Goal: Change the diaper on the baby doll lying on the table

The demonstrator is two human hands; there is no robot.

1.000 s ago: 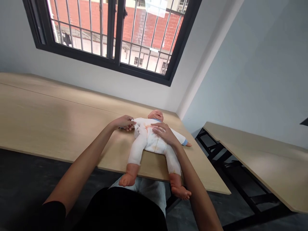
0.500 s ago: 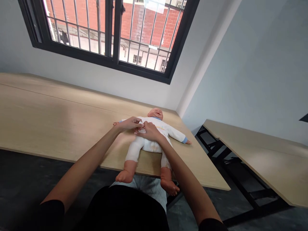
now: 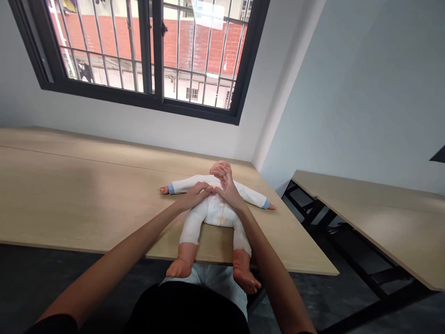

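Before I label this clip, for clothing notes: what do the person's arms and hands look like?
The left hand and right hand are gloveless, with bare forearms and no watch visible; a short black fabric sleeve shows on the left arm.

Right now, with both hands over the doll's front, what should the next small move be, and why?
Probably lower the raised fingers of the right hand toward the front of the doll: they point up and partly cover its head in this view, while the left hand lies low over its front, fingertips close to the right thumb.
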